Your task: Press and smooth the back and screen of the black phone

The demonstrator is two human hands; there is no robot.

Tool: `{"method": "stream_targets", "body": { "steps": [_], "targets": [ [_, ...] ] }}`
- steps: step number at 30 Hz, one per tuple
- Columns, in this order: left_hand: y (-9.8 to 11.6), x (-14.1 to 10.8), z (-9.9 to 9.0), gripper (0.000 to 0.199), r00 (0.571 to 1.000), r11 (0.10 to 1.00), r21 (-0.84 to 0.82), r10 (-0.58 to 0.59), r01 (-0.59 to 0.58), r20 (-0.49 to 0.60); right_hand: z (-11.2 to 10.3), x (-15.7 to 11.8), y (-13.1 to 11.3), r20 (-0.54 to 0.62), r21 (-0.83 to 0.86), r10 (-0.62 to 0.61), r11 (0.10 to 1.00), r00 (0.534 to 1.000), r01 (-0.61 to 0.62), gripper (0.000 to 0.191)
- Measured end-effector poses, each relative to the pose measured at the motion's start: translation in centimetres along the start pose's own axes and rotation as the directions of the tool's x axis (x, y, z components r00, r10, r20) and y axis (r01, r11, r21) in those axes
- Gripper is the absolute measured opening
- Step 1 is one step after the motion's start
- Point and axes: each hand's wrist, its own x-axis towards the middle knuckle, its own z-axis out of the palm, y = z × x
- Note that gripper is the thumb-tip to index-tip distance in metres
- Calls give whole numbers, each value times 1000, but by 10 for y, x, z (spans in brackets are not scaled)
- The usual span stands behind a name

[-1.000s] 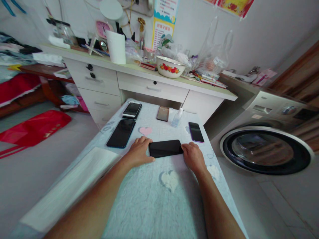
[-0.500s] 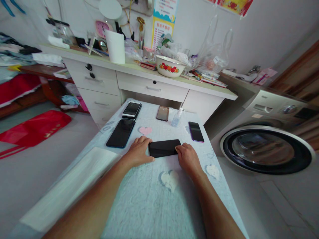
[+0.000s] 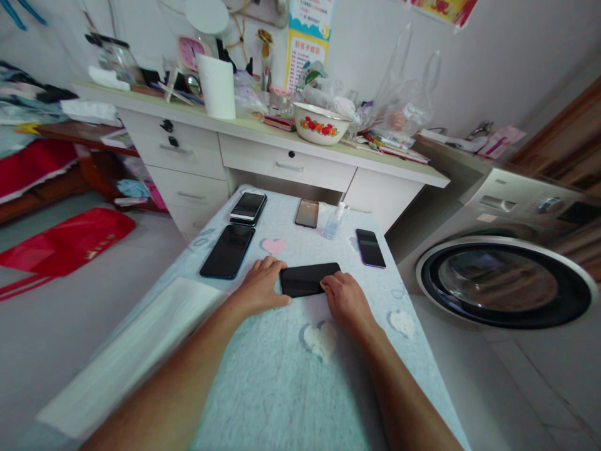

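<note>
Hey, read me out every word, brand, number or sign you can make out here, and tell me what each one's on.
"好孩子": start of the heading on the wall poster; the rest is blurred.
Red bag-like item: lettering, too blurred to read.
Washing machine: small marks, unreadable.
Pink clock: dial too small to read.
Black phone nearest the camera: no text visible.
</note>
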Motion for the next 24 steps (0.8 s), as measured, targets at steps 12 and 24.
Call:
{"method": "stream_targets", "body": {
  "steps": [12,24],
  "targets": [
    [-2,0,2,66,1000,1000,3,8,-8,-5,-4,0,14,-4,-46,116,992,993,-116,24],
    [-1,0,2,65,1000,1000,2,10,-10,-11,-6,-1,32,-40,-62,203,977,978,-205,23]
  ]
}}
